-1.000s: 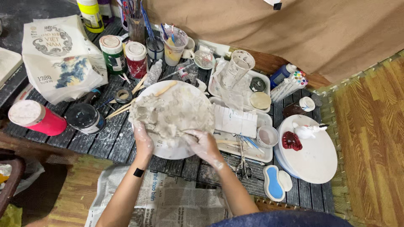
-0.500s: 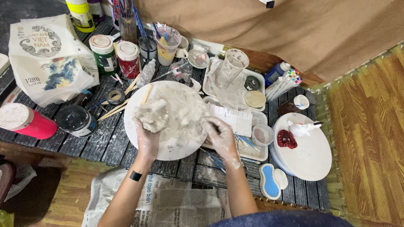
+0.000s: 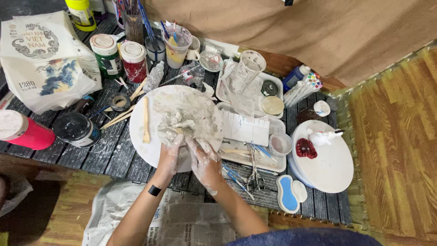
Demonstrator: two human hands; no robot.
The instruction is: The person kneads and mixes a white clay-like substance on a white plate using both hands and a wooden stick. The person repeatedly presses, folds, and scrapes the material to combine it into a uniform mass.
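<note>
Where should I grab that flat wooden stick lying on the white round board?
Probably pinch the wooden stick near its far end, coming from the left of the round board. It lies flat, pointing away from the person, bare on that side, while the clay lump and both hands crowd its right.

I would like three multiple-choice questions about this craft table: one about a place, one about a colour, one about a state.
1. Where does the wooden stick lie?
A. on the round white board, left of the clay
B. in the tray
C. on the newspaper

2. What colour is the bottle lying at far left?
A. blue
B. pink-red
C. green

3. How are the left hand and right hand?
A. clean, resting apart
B. holding scissors
C. smeared pale, both pressing the clay lump

Answers: 1 A, the stick lies on the board beside the clay; 2 B, its body is pink-red; 3 C, both coated hands meet at the lump's near edge.
</note>
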